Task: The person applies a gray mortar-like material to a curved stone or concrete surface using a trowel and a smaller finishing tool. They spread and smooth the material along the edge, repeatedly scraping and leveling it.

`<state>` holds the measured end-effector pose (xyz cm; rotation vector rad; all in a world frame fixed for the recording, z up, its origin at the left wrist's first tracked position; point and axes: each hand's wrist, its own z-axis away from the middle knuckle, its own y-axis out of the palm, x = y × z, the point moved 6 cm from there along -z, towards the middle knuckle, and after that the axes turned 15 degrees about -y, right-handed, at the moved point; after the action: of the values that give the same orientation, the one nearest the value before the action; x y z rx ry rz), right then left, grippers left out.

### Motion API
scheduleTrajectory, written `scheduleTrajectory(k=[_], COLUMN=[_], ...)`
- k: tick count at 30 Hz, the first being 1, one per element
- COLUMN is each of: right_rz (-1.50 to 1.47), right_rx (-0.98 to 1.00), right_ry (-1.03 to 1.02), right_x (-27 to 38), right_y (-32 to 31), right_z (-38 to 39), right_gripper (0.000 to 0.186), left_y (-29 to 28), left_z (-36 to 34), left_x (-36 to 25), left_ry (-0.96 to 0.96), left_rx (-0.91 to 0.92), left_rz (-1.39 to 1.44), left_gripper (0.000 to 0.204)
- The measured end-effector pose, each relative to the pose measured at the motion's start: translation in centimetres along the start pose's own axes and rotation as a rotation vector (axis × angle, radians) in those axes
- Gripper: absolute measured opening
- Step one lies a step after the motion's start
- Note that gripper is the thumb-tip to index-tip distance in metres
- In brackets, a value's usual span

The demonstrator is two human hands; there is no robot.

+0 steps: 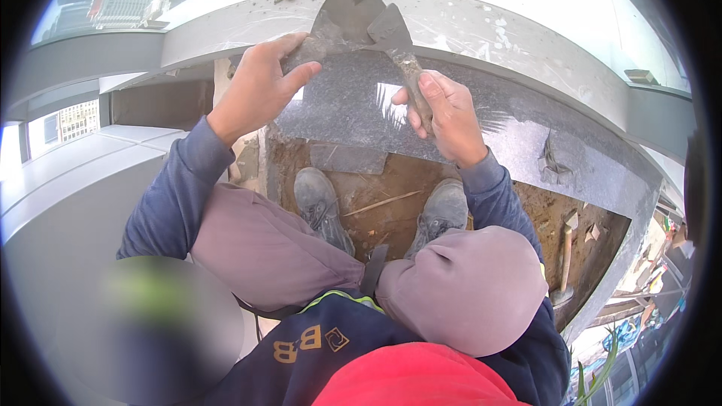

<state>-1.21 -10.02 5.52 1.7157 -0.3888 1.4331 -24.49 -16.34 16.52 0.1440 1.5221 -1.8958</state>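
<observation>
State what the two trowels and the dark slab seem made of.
Larger trowel: probably steel, dull, being thin, flat and grey. Smaller trowel: likely matte steel, similarly thin; its grimy handle could be wood. Slab: apparently polished stone, speckled and reflecting bright light.

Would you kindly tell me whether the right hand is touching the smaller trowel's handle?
Touching: the head view shows the right hand curled around the smaller trowel's handle.

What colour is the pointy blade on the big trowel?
The big trowel's blade is a dull, dark grey. It shows best in the head view.
</observation>
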Motion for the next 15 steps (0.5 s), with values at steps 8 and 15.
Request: scheduleTrajectory(k=[8,15], right_rz=[0.045,0.425], right_rx=[-0.001,-0.047], right_ry=[-0.086,-0.252], right_x=[1.2,3.5], right_y=[1.8,0.2], right_z=[-1.6,-0.4], right_gripper=[0.05,0.043], left_y=[0.2,-3.0], left_z=[1.8,1.9], left_x=[-1.1,4.4], left_ry=[0.137,0.072], left_rx=[-0.048,-0.274], left_rz=[-0.227,-0.366], left_gripper=[0.049,0.048])
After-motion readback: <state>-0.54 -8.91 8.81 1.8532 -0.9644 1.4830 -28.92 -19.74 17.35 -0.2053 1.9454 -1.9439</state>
